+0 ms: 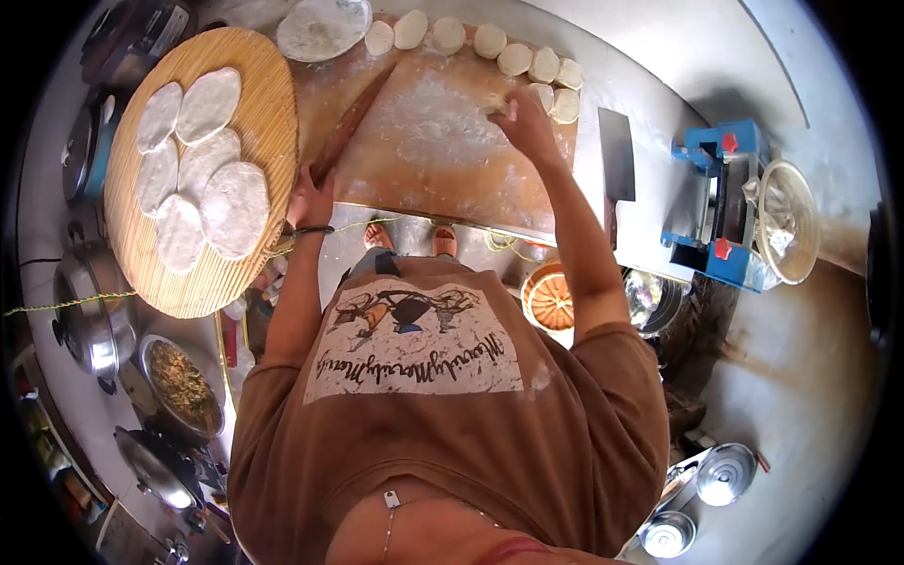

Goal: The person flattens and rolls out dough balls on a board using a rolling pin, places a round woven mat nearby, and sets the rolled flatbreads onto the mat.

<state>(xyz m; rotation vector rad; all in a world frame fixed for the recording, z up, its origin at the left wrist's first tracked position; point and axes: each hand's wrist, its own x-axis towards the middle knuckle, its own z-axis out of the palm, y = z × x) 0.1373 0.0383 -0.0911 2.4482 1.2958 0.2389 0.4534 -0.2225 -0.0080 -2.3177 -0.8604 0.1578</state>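
Note:
My left hand (311,200) is wrapped round the near end of a wooden rolling pin (360,115), which slants across the left side of the floured board (443,184). On the board's far right, my right hand (525,124) has its fingers closed about a small piece of dough (493,105), partly hidden by them. Several round dough pieces (490,40) line the board's far edge and bend round its right corner. Left of the board, a round woven tray (273,75) bears several flat rolled dough rounds (235,209).
A cleaver (617,155) lies right of the board. Beyond it stand a blue clamped machine (720,141) and a pale bowl (803,221). A floury plate (325,28) sits at the back left. Pots and a bowl of chopped filling (179,384) are at the left.

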